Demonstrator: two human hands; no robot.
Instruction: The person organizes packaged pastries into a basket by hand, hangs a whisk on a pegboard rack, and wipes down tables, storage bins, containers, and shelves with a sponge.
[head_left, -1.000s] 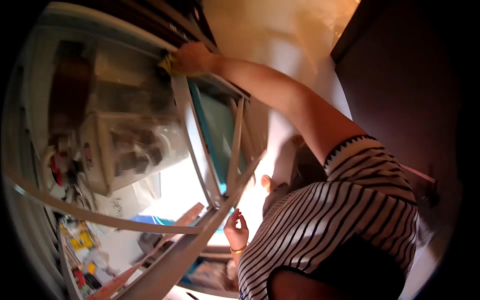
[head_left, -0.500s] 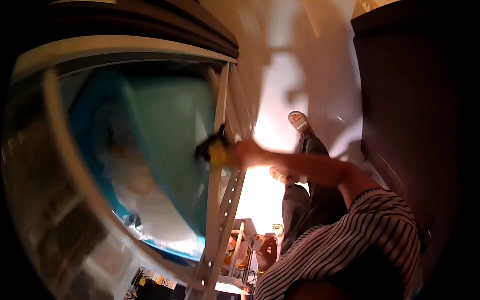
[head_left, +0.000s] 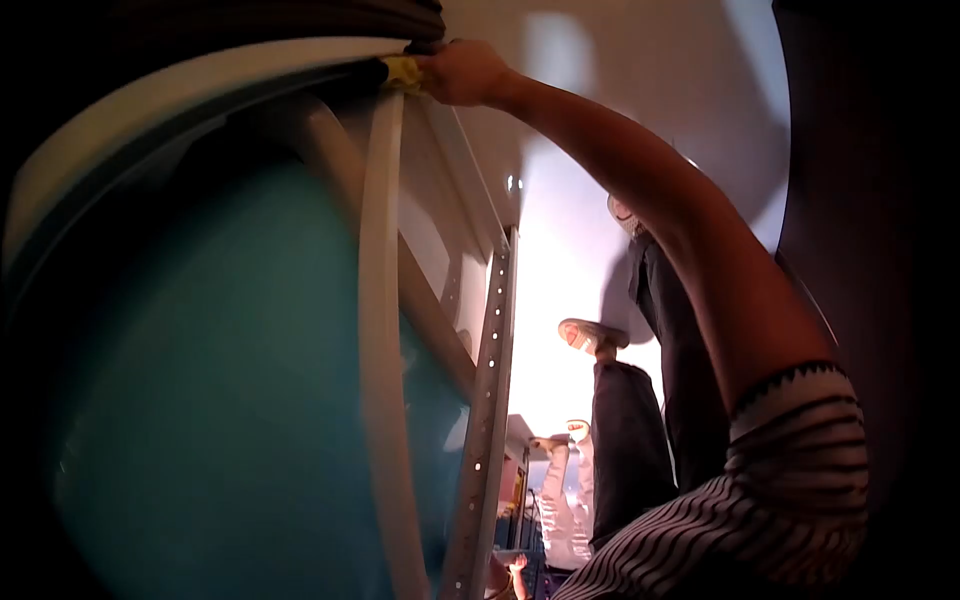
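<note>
My right hand (head_left: 466, 72) reaches far out at the top, with its fingers closed on a yellow cloth (head_left: 403, 73). The cloth touches the corner where a pale curved shelf edge (head_left: 200, 80) meets an upright metal post (head_left: 380, 300). Behind the post a large teal surface (head_left: 230, 380) fills the left side. My left hand does not show.
A perforated metal upright (head_left: 480, 450) stands right of the teal surface. My sandalled foot (head_left: 590, 336) is on the bright floor. Another person's light-clothed legs (head_left: 562, 505) are at the bottom, beside a small hand (head_left: 518, 566). A dark panel (head_left: 860, 250) borders the right.
My right hand, with the yellow cloth, has moved from lower on the post up to the top corner. My left hand has gone out of view. The other person's legs now show more.
</note>
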